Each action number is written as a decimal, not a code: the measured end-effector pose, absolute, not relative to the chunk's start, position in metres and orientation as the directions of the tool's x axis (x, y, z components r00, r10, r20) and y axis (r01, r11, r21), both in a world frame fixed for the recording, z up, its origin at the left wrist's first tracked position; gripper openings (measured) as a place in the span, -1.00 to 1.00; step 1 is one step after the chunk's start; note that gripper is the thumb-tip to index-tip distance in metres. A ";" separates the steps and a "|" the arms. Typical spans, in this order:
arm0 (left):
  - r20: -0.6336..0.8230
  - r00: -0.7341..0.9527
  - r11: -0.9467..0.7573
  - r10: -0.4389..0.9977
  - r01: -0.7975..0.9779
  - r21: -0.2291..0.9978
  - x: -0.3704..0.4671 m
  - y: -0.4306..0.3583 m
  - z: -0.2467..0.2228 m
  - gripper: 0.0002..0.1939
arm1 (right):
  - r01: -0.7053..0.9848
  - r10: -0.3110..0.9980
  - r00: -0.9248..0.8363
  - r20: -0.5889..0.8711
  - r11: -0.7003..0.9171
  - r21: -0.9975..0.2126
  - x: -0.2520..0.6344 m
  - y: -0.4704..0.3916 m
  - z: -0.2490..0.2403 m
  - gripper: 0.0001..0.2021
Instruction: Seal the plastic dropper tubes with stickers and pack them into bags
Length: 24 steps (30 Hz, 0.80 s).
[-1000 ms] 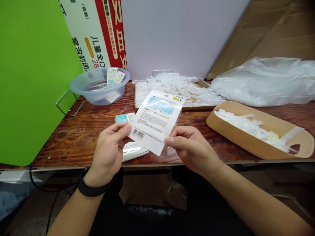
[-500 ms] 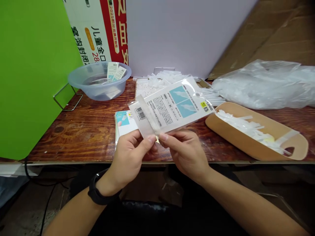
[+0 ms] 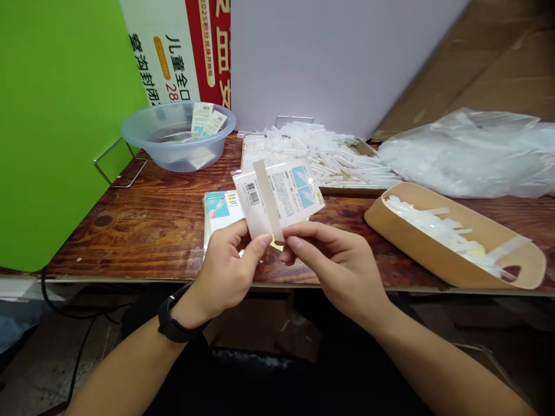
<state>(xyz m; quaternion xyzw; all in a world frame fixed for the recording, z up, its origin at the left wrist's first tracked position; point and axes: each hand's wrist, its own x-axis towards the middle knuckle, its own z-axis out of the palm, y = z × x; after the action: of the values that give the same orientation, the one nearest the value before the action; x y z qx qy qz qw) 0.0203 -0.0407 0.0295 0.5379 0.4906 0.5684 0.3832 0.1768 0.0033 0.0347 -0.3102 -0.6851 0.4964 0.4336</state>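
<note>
L hand point(image 3: 229, 266) & R hand point(image 3: 344, 268), each grip pinched tight, hold barcoded plastic pkt point(image 3: 284, 199) by near edge over wooden tabletop point(image 3: 130, 231); uneven pull cd crease it or skew greyish strip point(image 3: 268, 200).

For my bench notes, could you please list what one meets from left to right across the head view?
Bright-green upright panel, translucent blue plastic bowl, flat white printed packet, oblong tan container.
</note>
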 end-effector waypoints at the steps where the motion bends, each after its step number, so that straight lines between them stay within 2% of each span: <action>1: 0.253 -0.125 -0.239 0.959 0.120 0.964 0.020 -0.040 0.029 -0.82 | -0.051 0.850 -0.470 0.237 0.242 -0.969 0.177 0.005 0.034 -0.89; 4: 0.315 -0.111 -0.285 0.942 0.228 0.931 0.019 -0.039 0.027 -0.83 | -0.103 0.835 -0.533 0.135 0.095 -0.990 0.177 0.008 0.033 -0.87; 11: 0.592 -0.084 -0.458 0.801 0.551 0.698 0.019 -0.035 0.016 -0.75 | -0.084 0.867 -0.492 0.082 0.047 -0.995 0.172 0.008 0.031 -0.79; 17: 0.715 -0.051 -0.522 0.697 0.647 0.555 0.023 -0.033 0.012 -0.79 | -0.045 0.907 -0.420 0.039 0.022 -0.999 0.169 0.005 0.033 -0.70; 24: 0.785 0.017 -0.553 0.619 0.719 0.421 0.025 -0.032 0.009 -0.81 | -0.043 0.899 -0.438 0.012 -0.008 -0.999 0.169 0.008 0.032 -0.71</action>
<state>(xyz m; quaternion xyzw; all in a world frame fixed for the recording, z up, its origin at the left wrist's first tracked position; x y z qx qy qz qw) 0.0247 -0.0315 0.0086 0.7115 0.4701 0.5200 -0.0480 0.1689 0.0081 0.0321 -0.3630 -0.5892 0.6099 0.3861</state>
